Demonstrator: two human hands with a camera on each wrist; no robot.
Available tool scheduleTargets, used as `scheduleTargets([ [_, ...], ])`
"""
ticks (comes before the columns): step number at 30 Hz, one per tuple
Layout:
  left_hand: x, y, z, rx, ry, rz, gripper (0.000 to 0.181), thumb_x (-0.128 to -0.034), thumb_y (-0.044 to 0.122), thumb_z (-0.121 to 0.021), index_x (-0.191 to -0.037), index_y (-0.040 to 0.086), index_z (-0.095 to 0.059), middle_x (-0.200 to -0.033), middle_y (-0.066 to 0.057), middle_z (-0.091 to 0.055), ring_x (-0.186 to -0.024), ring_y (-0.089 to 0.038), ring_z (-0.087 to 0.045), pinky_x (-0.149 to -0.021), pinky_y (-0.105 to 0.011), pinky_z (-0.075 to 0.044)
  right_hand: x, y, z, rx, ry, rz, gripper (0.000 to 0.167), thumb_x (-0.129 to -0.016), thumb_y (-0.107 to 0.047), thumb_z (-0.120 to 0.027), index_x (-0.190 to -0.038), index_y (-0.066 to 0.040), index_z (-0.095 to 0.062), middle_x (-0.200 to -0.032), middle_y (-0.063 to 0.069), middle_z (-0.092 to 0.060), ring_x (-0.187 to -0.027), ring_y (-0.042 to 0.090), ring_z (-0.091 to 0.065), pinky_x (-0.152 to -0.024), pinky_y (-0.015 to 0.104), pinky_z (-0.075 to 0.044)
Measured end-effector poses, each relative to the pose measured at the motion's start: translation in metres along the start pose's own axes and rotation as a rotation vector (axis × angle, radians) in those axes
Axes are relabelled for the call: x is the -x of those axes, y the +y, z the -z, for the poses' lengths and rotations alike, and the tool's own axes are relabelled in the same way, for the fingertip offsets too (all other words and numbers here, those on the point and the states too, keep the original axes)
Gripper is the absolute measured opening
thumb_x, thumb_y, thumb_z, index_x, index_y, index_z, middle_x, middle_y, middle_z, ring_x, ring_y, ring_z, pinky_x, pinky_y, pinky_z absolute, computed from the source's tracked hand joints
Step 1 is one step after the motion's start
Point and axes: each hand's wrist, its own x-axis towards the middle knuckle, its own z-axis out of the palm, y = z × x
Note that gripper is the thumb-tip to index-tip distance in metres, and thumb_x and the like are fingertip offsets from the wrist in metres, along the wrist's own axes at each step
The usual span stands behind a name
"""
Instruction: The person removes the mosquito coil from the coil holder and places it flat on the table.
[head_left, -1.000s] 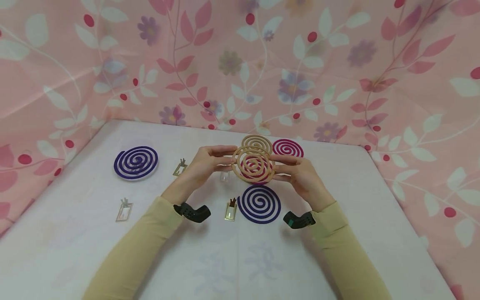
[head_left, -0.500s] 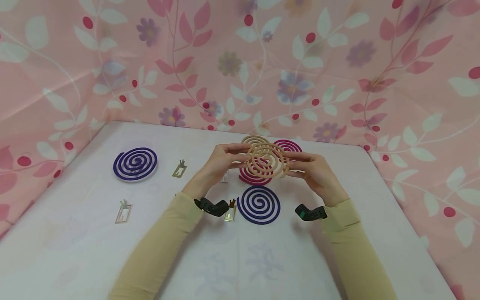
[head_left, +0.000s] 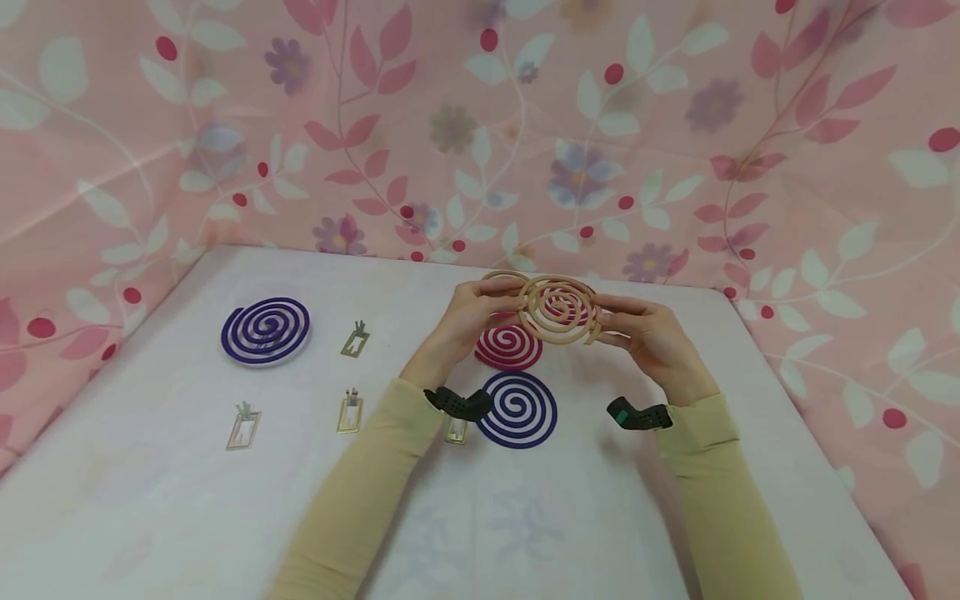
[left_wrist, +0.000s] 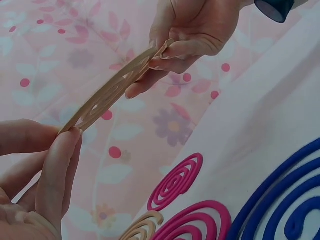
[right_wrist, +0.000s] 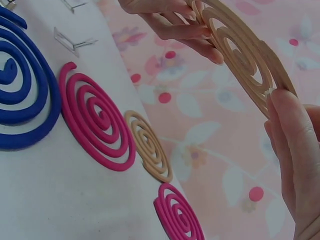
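A beige mosquito coil point(head_left: 558, 311) is held up above the table between my two hands. My left hand point(head_left: 467, 321) pinches its left edge between thumb and fingers; my right hand point(head_left: 654, 337) pinches the right edge. Seen nearly edge-on in the left wrist view, the coil is tilted. Beneath and behind it lie a magenta coil point(head_left: 508, 346), a second beige coil point(right_wrist: 146, 142) and another magenta coil point(right_wrist: 182, 220), the last partly hidden in the head view. Nearer me, a dark blue coil point(head_left: 516, 409) lies flat.
At the left, another dark blue coil point(head_left: 266, 329) seems slightly raised over something. Small metal stands point(head_left: 355, 340), several in all, lie around the left and middle of the white table point(head_left: 600, 517). One stand point(head_left: 455, 431) is partly hidden by my left wrist camera. Floral cloth hangs behind.
Both hands have carried the beige coil to the right and slightly up, and it now looks flatter. The metal stand under my left forearm has come into view. The coils on the table stay put.
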Motion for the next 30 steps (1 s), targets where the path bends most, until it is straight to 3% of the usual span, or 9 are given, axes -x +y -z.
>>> scheduleTargets([
  [9, 0.002, -0.011, -0.013, 0.025, 0.073, 0.013, 0.036, -0.0921, 0.0, -0.068, -0.128, -0.001, -0.065, -0.122, -0.019, -0.069, -0.084, -0.01, -0.07, -0.076, -0.026, -0.061, -0.002, 0.0, 0.012, 0.029, 0.014, -0.012, 0.024, -0.098, 0.003, -0.057, -0.107, -0.009, -0.076, -0.111, 0.005, -0.068, -0.089, 0.015, -0.072, -0.083, 0.03, -0.061],
  [15, 0.002, -0.025, -0.021, 0.003, 0.109, 0.001, 0.033, -0.0913, 0.002, -0.07, -0.124, 0.0, -0.067, -0.12, -0.018, -0.07, -0.089, -0.011, -0.07, -0.088, -0.035, -0.059, -0.003, 0.004, 0.023, 0.05, 0.032, -0.047, 0.022, -0.097, 0.002, -0.059, -0.112, -0.006, -0.074, -0.111, 0.006, -0.069, -0.089, 0.016, -0.072, -0.082, 0.031, -0.061],
  [21, 0.002, -0.035, -0.025, -0.001, 0.131, -0.006, 0.033, -0.0891, -0.003, -0.07, -0.122, -0.002, -0.068, -0.121, -0.019, -0.069, -0.087, -0.01, -0.069, -0.082, -0.028, -0.06, -0.007, 0.011, 0.032, 0.09, 0.023, -0.082, 0.024, -0.095, -0.001, -0.064, -0.118, -0.007, -0.069, -0.107, 0.003, -0.072, -0.091, 0.015, -0.072, -0.082, 0.03, -0.061],
  [30, 0.005, -0.05, -0.033, -0.011, 0.189, -0.014, 0.037, -0.0864, -0.009, -0.069, -0.123, -0.004, -0.064, -0.118, -0.022, -0.069, -0.084, -0.011, -0.068, -0.078, -0.03, -0.062, -0.011, 0.02, 0.043, 0.124, 0.011, -0.102, 0.054, -0.096, 0.003, -0.061, -0.146, 0.003, -0.042, -0.111, -0.005, -0.071, -0.095, 0.011, -0.071, -0.08, 0.029, -0.061],
])
